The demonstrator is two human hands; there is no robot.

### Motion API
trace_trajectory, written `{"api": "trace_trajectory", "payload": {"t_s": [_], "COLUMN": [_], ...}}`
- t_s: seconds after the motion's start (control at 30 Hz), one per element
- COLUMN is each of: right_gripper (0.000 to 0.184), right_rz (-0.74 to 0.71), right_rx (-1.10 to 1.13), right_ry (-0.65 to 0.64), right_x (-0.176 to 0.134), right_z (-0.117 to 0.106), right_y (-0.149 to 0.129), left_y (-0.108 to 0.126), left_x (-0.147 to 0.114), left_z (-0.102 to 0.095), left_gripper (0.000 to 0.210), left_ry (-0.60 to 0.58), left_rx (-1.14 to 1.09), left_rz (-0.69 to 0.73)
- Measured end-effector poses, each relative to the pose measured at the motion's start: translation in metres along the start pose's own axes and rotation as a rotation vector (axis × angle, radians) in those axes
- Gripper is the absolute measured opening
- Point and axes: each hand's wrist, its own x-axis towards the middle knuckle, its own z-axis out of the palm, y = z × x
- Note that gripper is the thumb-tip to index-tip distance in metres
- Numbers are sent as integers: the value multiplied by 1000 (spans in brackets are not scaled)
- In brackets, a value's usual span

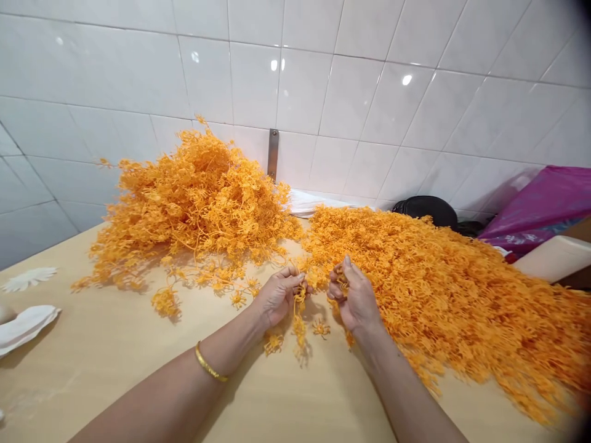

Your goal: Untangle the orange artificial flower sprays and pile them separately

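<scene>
Low over the table, my left hand (279,298) pinches a strand of orange plastic flower sprigs (300,329) between thumb and fingers, and the strand dangles below it. My right hand (359,298) is a little way to the right, its fingers curled around some orange plastic flower pieces (342,280) that show between thumb and fingers. Under the hands lie a loose spidery orange floret (321,327) and another floret (273,343). Behind my left hand rises a tall tangled heap of orange sprigs (198,203). A wide, lower pile of orange florets (443,289) spreads beside my right hand.
The light wooden table (115,363) meets a white tiled wall (305,86) with a metal bracket (273,154). A black rounded item (427,210), a purple bag (540,206) and a cream-coloured roll (556,258) sit back right. White petal-shaped pieces (30,279) lie at left.
</scene>
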Motion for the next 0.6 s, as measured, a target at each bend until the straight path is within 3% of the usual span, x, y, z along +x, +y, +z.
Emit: {"api": "trace_trajectory", "payload": {"t_s": [0.3,0.43,0.6], "right_gripper": [24,25,31], "right_rz": [-101,-49,54], "right_rx": [-539,-301,51], "right_ry": [-269,-144,-7], "right_x": [-6,-3,-1], "right_z": [-1,1,6], "right_y": [22,19,14], "left_y": [-4,-4,-2], "left_x": [-4,-7,-7], "left_z": [3,8,13], "left_gripper": [22,20,20], "left_ry": [72,-42,-160], "left_rx": [148,191,19], "left_rz": [35,-30,-127]}}
